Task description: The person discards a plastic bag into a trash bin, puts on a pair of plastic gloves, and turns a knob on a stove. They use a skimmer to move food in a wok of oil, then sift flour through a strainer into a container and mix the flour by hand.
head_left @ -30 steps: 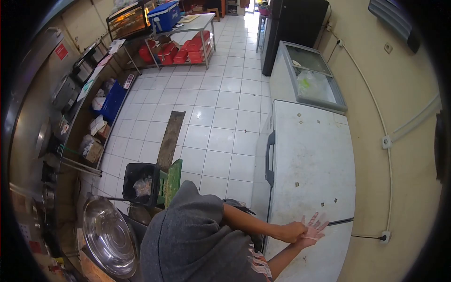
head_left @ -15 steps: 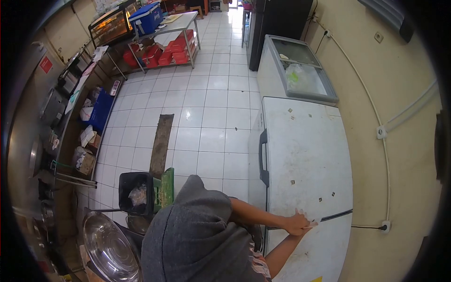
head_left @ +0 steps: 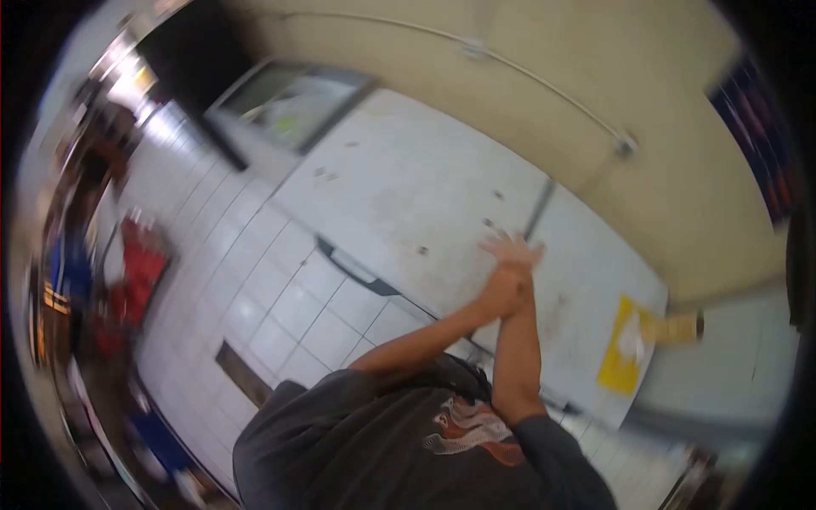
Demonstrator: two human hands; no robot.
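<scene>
Both my hands are over the white lid [head_left: 408,187] of a chest freezer. My right hand [head_left: 513,248] has its fingers spread. It looks paler than the forearm, as if under a thin clear covering, but blur hides the detail. My left hand [head_left: 507,287] is wrapped round my right wrist, just below the spread fingers. Small dark marks dot the lid near them, and a dark seam [head_left: 538,210] runs beside the fingertips.
A yellow sheet [head_left: 620,348] with something white on it lies at the lid's right end. A glass-topped freezer [head_left: 285,106] and a black cabinet [head_left: 195,64] stand at the upper left. Red containers [head_left: 140,272] are at the left. A cable runs along the wall [head_left: 586,59].
The view has swung right and tilted, bringing the yellow sheet fully into sight. My right hand's fingers now show spread, and my left hand has moved from over that hand to its wrist.
</scene>
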